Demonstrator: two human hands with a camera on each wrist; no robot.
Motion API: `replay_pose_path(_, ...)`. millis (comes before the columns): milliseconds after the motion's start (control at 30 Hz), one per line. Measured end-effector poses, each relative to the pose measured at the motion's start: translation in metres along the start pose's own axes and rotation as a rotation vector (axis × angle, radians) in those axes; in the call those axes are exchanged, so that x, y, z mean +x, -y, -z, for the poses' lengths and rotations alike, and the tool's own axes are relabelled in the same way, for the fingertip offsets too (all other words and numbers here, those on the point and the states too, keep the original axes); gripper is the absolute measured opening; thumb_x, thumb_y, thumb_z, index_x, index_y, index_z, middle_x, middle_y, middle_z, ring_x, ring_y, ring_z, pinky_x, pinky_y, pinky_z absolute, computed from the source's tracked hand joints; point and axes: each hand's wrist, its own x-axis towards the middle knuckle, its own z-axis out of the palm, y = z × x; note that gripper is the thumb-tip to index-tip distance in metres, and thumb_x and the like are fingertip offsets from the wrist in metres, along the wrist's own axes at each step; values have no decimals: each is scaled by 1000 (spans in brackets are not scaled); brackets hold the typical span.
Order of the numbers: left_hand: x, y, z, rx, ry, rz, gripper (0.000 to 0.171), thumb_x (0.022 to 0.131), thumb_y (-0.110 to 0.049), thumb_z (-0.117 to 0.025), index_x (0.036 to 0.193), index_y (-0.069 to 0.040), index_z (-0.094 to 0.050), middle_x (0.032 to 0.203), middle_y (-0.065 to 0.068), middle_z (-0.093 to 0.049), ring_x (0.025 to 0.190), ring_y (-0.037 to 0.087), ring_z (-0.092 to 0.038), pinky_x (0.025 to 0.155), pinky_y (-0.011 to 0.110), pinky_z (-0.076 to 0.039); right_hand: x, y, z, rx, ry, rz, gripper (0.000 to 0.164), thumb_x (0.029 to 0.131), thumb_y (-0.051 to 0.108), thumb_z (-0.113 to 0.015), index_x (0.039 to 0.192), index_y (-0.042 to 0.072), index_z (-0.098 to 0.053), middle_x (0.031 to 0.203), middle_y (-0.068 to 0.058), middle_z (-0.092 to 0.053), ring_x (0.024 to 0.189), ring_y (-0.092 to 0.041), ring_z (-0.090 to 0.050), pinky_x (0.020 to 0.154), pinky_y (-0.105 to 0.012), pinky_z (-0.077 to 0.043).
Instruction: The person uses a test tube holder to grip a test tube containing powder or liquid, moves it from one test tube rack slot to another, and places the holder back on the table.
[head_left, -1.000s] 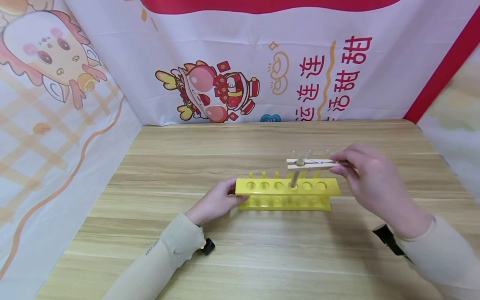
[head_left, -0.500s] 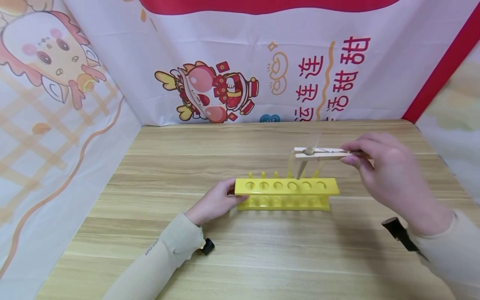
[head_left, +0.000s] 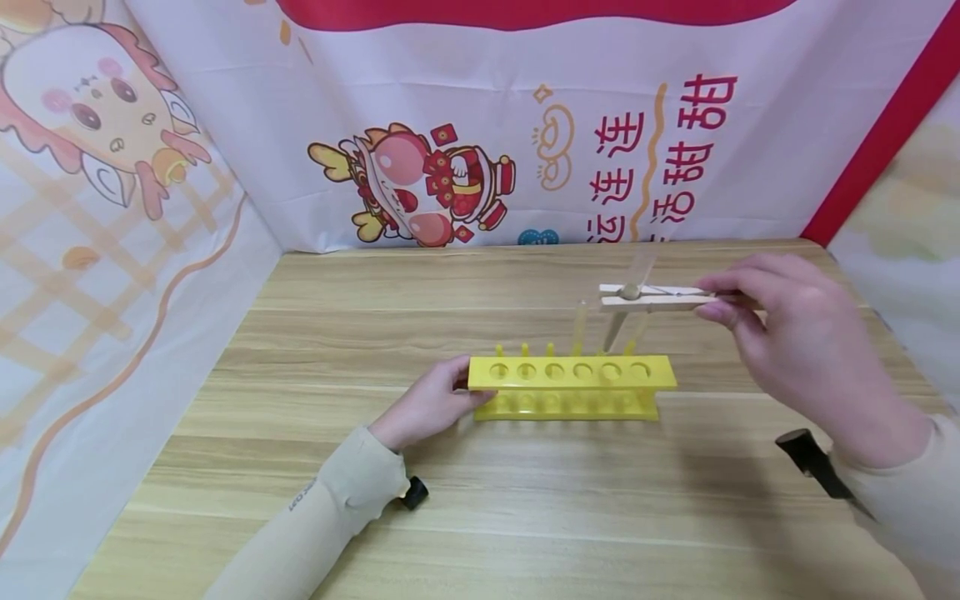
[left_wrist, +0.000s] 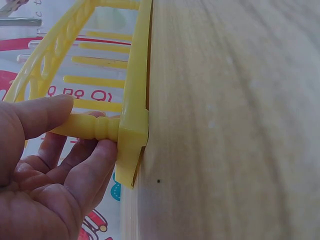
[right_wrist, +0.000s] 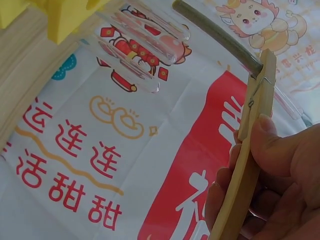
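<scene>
My left hand (head_left: 427,408) grips the left end of a yellow test tube rack (head_left: 662,375). In the left wrist view, thumb and fingers close round the rack's end post (left_wrist: 90,126). My right hand (head_left: 795,333) holds a wooden test tube clamp (head_left: 663,297) by its handle end, up and behind the rack's right half. Between the clamp's jaws sits a test tube (right_wrist: 220,37), tilted. The stretch on the rack side of the clamp looks dark grey-green, and past the clamp the glass is clear. Its lower end (head_left: 611,337) overlaps the rack's back edge in the head view.
Clear test tubes (head_left: 580,321) stand upside down on pegs along the rack's back; the right wrist view shows them (right_wrist: 135,70) too. The rack's top has a row of round holes. A wood-grain table (head_left: 375,300) lies beneath, with printed cloth (head_left: 450,67) behind it.
My right hand has moved up, right and back with the clamp, drawing the test tube out of a rack hole and tilting it. The left hand has stayed on the rack.
</scene>
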Motion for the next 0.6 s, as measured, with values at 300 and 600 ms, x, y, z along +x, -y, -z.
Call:
replay_pose_path(300, 0, -1, 0, -1, -3, 8, 31, 97, -18, -67, 127, -18, -60, 125, -3, -63, 115, 14, -58, 97, 38, -48, -1, -2, 2, -30, 20, -30, 26, 72, -3, -84, 97, -3, -74, 88, -15, -69, 82, -29, -56, 70, -35, -37)
replay_pose_path(600, 0, -1, 0, 0, -5, 5, 31, 96, -17, -67, 127, -17, -61, 125, -3, -63, 115, 14, -58, 97, 38, -48, -3, -6, 1, -37, 22, -32, 27, 72, -4, -85, 96, -2, -74, 87, -12, -68, 77, -26, -55, 68, -30, -34)
